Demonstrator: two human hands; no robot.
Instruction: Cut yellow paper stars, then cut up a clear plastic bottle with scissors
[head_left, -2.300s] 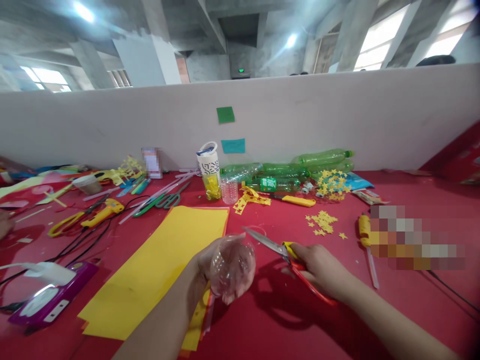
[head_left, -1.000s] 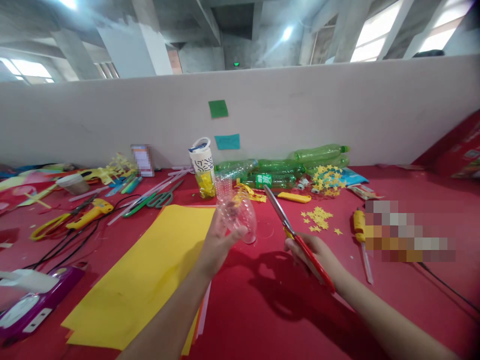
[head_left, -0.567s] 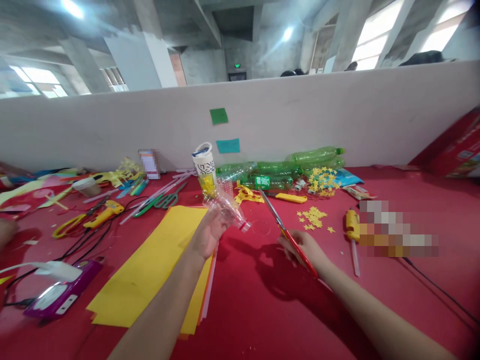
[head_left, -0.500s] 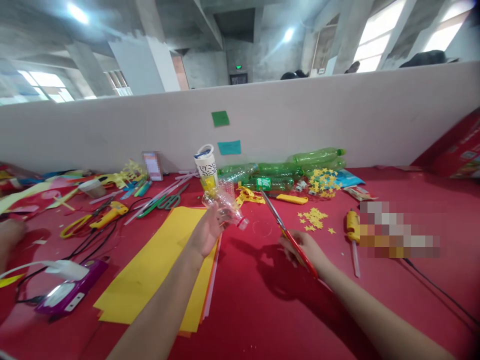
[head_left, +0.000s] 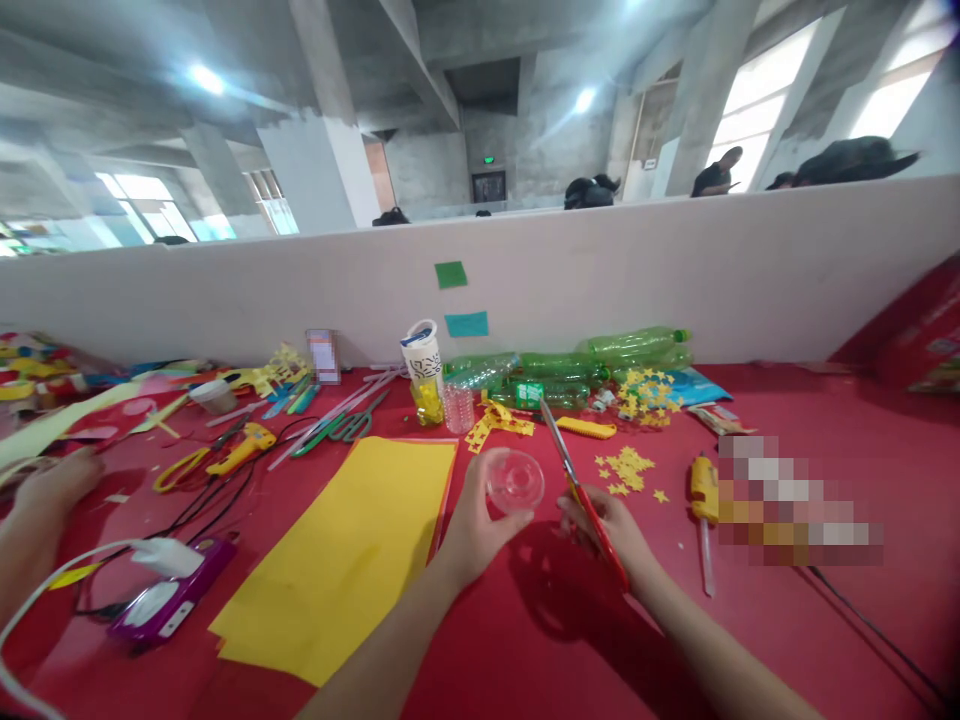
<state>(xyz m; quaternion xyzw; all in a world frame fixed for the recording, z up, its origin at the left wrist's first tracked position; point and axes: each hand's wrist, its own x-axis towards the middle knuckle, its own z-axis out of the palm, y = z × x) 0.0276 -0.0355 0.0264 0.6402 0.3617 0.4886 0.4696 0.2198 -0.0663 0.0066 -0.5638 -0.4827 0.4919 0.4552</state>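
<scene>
My left hand (head_left: 480,530) is closed around a cut clear plastic bottle top (head_left: 516,481), its round end turned toward me. In my right hand (head_left: 609,525) are red-handled scissors (head_left: 574,480), blades pointing up and away and apparently together. The scissors' blades stay a short way right of the bottle top, apart from it. Under my left forearm lies a stack of yellow paper sheets (head_left: 337,550). Just beyond my hands are yellow star cutouts (head_left: 628,466) and a punched yellow strip (head_left: 495,425).
Green bottles (head_left: 562,367), a patterned cup (head_left: 421,352) and a yellow cutter (head_left: 589,428) line the back by a white partition (head_left: 300,280). A yellow glue gun (head_left: 703,488) lies right. Left are a purple power strip (head_left: 176,595), cords and another person's hand (head_left: 60,485).
My left hand has moved right, closer to the scissors, and turned the bottle top so its round end faces me. The view has tilted up slightly. The right hand still holds the scissors.
</scene>
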